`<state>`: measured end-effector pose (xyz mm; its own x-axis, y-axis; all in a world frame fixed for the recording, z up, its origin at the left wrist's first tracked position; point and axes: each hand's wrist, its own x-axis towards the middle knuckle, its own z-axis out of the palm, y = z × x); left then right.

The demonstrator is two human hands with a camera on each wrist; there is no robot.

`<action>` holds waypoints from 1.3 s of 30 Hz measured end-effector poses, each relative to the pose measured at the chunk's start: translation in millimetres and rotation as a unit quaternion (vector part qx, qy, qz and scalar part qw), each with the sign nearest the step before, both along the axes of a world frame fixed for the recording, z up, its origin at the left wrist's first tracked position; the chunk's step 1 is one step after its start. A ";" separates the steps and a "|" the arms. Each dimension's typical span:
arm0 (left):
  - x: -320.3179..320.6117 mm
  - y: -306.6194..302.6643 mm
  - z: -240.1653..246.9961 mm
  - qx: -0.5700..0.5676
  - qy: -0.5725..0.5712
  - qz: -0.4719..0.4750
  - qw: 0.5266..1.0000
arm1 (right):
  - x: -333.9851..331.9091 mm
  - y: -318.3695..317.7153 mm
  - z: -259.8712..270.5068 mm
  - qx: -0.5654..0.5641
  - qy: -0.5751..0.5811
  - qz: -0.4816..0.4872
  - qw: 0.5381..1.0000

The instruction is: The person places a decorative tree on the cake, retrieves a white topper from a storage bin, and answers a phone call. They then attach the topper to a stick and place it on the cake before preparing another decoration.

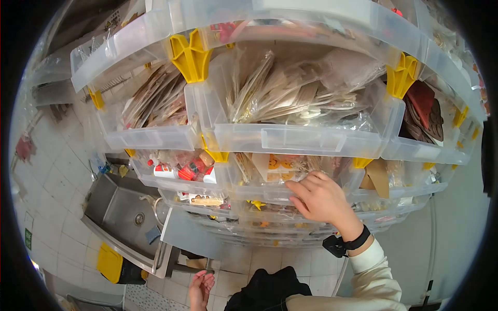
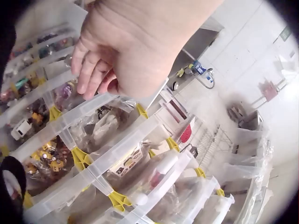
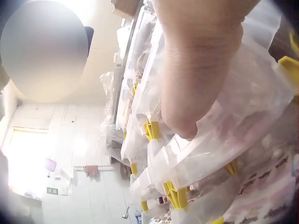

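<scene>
My right hand (image 1: 322, 199) is at the front lip of a clear plastic bin (image 1: 244, 193) in the second row, its fingers loosely bent and a gap between thumb and forefinger. Just left of the fingertips, inside that bin, is a clear bag printed with orange smiley faces (image 1: 280, 165). The right wrist view has a finger (image 3: 187, 112) close in front of translucent plastic (image 3: 224, 135). Low by my body, my left hand (image 1: 201, 286) hangs with loosely curled fingers, holding nothing. In the left wrist view it overlaps the lower bins.
Above, wide bins hold flat packets in clear wrap (image 1: 301, 98). Yellow clips (image 1: 191, 56) join the stacked bins. Red-capped bottles (image 1: 192, 170) lie in the bin to the left. A metal sink (image 1: 122, 202) and a yellow-lidded trash can (image 1: 110, 263) stand at lower left.
</scene>
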<state>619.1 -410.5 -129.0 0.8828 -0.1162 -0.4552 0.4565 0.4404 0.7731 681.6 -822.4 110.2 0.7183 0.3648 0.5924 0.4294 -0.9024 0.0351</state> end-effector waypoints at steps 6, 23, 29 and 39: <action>4.8 -13.6 1.5 -0.015 -0.007 -0.010 1.000 | -2.1 1.8 -3.5 -0.018 0.053 -0.007 0.998; -59.6 9.7 -85.3 0.007 0.083 0.089 0.993 | -12.5 109.3 -106.0 -0.063 0.108 0.230 0.965; -87.6 -9.6 -175.3 -0.062 0.178 -0.020 0.982 | 10.9 142.1 -227.3 -0.117 0.336 0.190 0.915; -65.4 11.8 -234.9 -0.154 0.192 0.106 0.963 | 28.8 193.1 -424.6 -0.114 0.547 0.168 0.812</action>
